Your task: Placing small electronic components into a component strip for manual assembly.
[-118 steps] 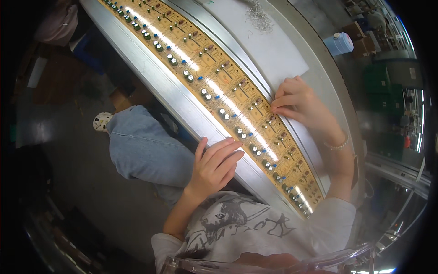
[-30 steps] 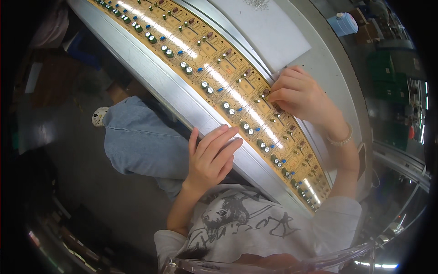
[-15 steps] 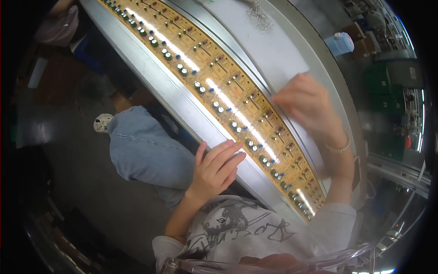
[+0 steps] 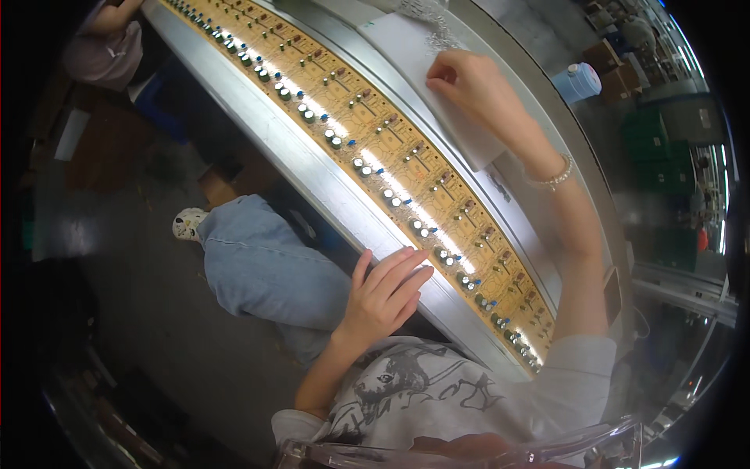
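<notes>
A long row of tan circuit boards (image 4: 363,125) runs diagonally in a metal rail (image 4: 258,133), studded with paired round capacitors, small blue parts and other components. My left hand (image 4: 383,301) rests with fingers stretched out on the rail's near edge, fingertips by the boards, holding nothing. Beyond the boards, my right hand (image 4: 473,86) is over a white sheet (image 4: 394,45), just short of a loose pile of thin, silvery wire-like parts (image 4: 431,25). Its thumb and forefinger are curled into a pinch. Whatever they may hold is too small to make out.
Another person's arm (image 4: 109,19) is at the far left end of the row. A blue-and-white jug (image 4: 576,83) stands beyond the bench on the right, near cardboard boxes (image 4: 617,72) and green crates (image 4: 660,148). A phone-like slab (image 4: 612,295) lies by my right elbow.
My right hand has moved away from the boards' far edge, up toward the pile of wire-like parts. My left hand stays on the rail. The whole view has shifted slightly.
</notes>
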